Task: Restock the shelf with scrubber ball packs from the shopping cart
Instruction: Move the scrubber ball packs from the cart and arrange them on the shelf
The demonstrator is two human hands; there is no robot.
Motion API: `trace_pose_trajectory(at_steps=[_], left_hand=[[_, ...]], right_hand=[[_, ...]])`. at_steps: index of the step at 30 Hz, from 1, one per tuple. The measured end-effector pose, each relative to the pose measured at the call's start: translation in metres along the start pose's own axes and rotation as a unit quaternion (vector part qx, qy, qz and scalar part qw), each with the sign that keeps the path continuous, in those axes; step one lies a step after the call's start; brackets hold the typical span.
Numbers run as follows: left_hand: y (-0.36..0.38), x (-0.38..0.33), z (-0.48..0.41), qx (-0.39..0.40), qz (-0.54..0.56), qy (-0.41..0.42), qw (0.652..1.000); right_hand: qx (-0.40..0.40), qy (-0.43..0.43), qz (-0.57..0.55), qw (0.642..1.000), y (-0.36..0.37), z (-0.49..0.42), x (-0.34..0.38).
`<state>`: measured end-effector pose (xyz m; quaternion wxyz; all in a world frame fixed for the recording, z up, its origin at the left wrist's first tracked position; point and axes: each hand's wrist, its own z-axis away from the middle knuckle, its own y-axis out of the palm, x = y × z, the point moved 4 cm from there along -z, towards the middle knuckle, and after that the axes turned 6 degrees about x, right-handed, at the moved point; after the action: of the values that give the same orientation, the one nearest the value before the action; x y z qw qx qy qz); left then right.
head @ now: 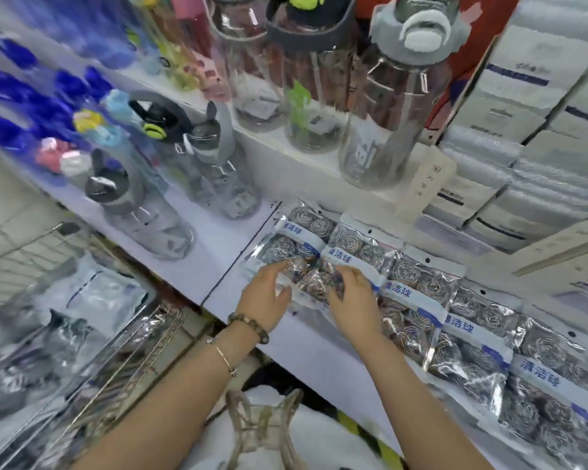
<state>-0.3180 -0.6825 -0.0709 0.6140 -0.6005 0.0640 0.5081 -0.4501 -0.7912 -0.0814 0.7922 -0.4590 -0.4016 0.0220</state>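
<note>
pack: scrubber pack (319, 281) is laid on the shelf (238, 239), at the left end of the pack row (455, 320)
left hand (265, 295): pack's left edge is pinched, fingers curled
right hand (353, 301): pack's right side is gripped, fingers curled
axis: front-to-back; pack is bracketed between both hands, neither nearer
cart (143, 351): more packs are seen inside

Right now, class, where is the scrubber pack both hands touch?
Head view, centre: the clear pack of silver scrubber balls lies on the white shelf, left end of the pack row, between left hand and right hand.
</note>
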Motion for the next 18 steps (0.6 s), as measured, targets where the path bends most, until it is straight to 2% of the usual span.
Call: trace_pose_trajectory(at_steps=[8, 12, 18], left_hand=[[-0.059, 0.078, 0.064, -0.121, 0.025, -0.124, 0.985], [-0.092, 0.123, 0.102, -0.169, 0.027, -0.195, 0.966], [-0.138, 0.204, 0.173, -0.215, 0.054, -0.242, 0.945]], right_hand=[[0.132, -0.116, 0.019, 0.984, 0.068, -0.003, 0.079], [0.178, -0.185, 0.019, 0.966, 0.108, 0.011, 0.128], [0.223, -0.260, 0.051, 0.938, 0.186, 0.039, 0.213]])
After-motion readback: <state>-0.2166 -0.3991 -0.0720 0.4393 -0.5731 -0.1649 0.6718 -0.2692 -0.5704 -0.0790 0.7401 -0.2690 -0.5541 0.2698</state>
